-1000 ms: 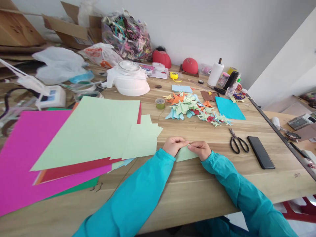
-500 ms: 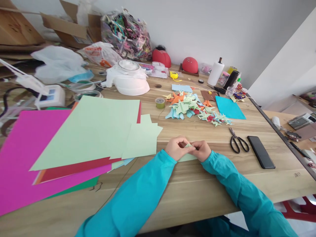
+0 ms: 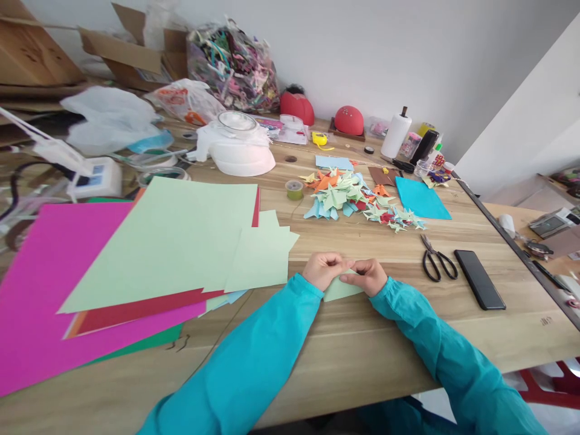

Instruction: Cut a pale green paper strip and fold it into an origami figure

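Note:
A small piece of pale green paper (image 3: 341,290) lies on the table before me, its far edge under my fingers. My left hand (image 3: 324,269) pinches that edge from the left, thumb and fingers together. From the right, my right hand (image 3: 370,277) grips the same paper, its thumb across the top. The fingertips nearly meet and cover part of the paper. Left of my hands are stacked pale green sheets (image 3: 181,235). Beyond them sits a pile of folded paper cranes (image 3: 338,196) in green, orange, blue and red.
Scissors (image 3: 437,258) and a black phone (image 3: 479,279) lie to the right. A spool of thread (image 3: 294,190) stands left of the cranes. Magenta paper (image 3: 40,290) spreads at far left. White caps (image 3: 240,158), a yellow tape measure (image 3: 319,138) and a turquoise sheet (image 3: 423,198) are farther back.
My fingers have shifted along the paper's far edge, the left fingertips reaching farther right. More of the green paper now shows below my hands, where it lies flatter.

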### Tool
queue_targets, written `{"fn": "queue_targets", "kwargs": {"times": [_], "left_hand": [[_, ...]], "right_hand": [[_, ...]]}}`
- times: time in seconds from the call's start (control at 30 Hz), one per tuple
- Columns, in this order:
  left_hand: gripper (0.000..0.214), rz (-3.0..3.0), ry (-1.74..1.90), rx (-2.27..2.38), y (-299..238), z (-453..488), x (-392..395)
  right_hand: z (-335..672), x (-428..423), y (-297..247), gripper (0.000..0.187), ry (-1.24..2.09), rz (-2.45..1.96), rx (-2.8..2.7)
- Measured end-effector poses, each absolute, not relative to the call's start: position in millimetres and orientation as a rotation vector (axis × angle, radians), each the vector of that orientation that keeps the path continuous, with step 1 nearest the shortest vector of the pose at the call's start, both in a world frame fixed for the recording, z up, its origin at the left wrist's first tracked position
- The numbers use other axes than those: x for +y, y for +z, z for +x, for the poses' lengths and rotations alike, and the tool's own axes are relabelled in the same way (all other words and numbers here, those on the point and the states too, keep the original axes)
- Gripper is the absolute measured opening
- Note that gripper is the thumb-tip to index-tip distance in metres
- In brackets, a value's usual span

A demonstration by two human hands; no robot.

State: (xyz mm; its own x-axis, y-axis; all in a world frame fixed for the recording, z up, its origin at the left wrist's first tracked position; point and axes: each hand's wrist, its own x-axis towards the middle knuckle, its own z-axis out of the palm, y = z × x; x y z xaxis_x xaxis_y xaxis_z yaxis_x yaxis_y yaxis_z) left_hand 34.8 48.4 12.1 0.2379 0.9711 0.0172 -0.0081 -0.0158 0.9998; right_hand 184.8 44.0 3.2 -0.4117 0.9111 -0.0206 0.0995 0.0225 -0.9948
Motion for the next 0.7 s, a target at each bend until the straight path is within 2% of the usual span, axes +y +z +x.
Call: {"fn": "queue_targets", "kwargs": {"times": [0.1,0.37,0.53,0.7], "left_hand": [[0.028,1.320,1.061,1.036,14.0,34.8,48.7],[0.022,1.329,1.056,1.123,15.4,34.4,49.5],[0.020,1.424,1.094,1.138,14.4,34.4,48.5],[0.019,1.451,1.140,1.175,12.3,34.6,48.3]], "right_hand": [[187.1,45.9,1.8,0.037,1.491,-1.129,-1.523],[188.4,47.7,2.7,0.032,1.523,-1.173,-1.377],[188.8,47.7,1.5,0.037,1.593,-1.178,-1.260],[190.5,49.5,0.7,0.036,1.538,-1.184,-1.337]]}}
